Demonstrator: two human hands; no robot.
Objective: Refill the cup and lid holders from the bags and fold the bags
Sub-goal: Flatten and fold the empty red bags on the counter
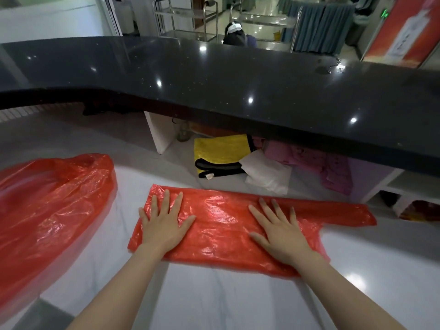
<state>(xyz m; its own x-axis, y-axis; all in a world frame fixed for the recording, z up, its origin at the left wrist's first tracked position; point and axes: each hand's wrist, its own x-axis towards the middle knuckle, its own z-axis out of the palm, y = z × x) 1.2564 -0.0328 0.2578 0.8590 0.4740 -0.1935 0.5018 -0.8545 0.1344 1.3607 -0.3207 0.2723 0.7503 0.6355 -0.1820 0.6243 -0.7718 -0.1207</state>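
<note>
— What's on the white worktop (214, 294), starting from the left?

— A loose red plastic bag (52, 198) sprawls by the left edge, crumpled and puffed up, its mouth gaping toward the back. Whether anything is inside it, I cannot tell.

— And next to it?

— A second red bag, the folded bag (221, 225), lies flat as a long strip across the middle, close to the near edge. That makes two red bags.

— The hands?

— Both are on the folded bag. The left hand (164, 222) lies palm down on its left end, fingers straight and spread, gripping nothing. The right hand (281, 232) lies palm down to the right of the strip's middle, fingers straight and spread too, only pressing. The bag's right end runs on past it as a narrower tail.

— Anything farther back?

— A dark counter (214, 75) overhangs the worktop's far edge. Beneath it, one folded yellow cloth (219, 153) with black trim, one white cloth (266, 172) just right of it, then pink fabric (316, 160).
</note>
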